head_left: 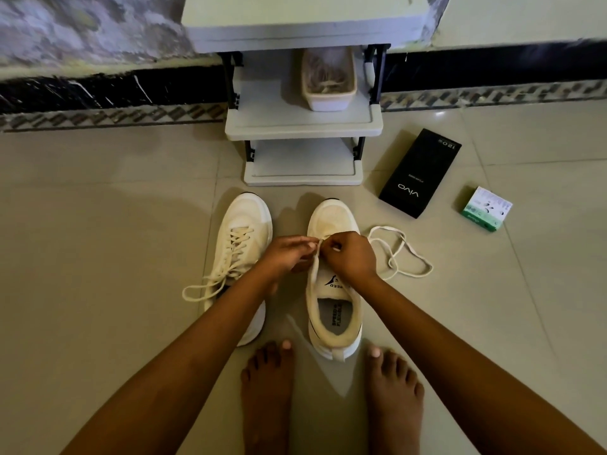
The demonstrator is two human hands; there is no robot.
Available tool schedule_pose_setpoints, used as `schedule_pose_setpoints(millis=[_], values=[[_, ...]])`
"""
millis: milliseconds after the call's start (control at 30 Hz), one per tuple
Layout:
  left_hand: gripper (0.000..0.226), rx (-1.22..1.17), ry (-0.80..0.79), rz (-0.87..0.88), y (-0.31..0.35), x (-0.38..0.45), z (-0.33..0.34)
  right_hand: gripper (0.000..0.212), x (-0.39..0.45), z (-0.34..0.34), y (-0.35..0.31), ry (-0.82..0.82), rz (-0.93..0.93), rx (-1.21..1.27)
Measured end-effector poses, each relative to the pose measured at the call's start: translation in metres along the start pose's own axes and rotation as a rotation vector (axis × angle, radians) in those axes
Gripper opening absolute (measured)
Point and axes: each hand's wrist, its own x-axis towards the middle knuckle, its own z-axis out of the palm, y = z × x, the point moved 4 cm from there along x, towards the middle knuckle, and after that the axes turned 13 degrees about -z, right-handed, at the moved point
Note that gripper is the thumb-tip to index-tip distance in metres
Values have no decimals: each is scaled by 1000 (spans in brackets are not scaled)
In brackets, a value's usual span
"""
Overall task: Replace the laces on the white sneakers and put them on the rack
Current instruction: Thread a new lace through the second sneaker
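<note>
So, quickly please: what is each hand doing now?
Left hand: pinches the lace over the right sneaker.
Right hand: fingers curled, pinching the same lace.

Both arms are bare right up to where they leave the view near the bottom corners, with no sleeve on either. The left hand (pixel 289 254) and the right hand (pixel 351 256) carry no ring, watch or band that shows. Nearer than the heel of the unlaced sneaker (pixel 333 310), the left foot (pixel 267 399) and the right foot (pixel 392 405) are bare too, and the big-toe nails look pale and short.
</note>
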Motion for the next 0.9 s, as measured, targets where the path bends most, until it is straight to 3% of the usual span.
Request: schedule_pose_setpoints(millis=[167,233,300,433,500,567,633,700,833,900], values=[[9,290,321,266,5,6,1,21,-5,-4,0,14,-134,-113],[11,336,372,313,12,2,-1,40,-8,-10,5,-17,-214,-110],[17,161,312,330,27,-10,-6,57,-10,-15,12,-110,-211,-101],[20,-457,120,511,88,-46,-35,68,-7,-15,19,-252,-182,-120],[21,-602,111,551,107,-53,-50,74,-6,-16,19,-311,-172,-86],[17,-316,291,487,102,-48,-51,79,-6,-19,21,-333,-182,-96],[15,322,462,394,70,-29,-36,81,-7,-22,21,-334,-208,-125],[28,791,431,309,32,-13,-13,81,-8,-22,21,-324,-229,-134],[27,950,472,350,21,-8,-5,82,-11,-18,22,-308,-221,-105],[20,707,317,371,34,-14,-6,82,-12,-18,24,-312,-205,-99]])
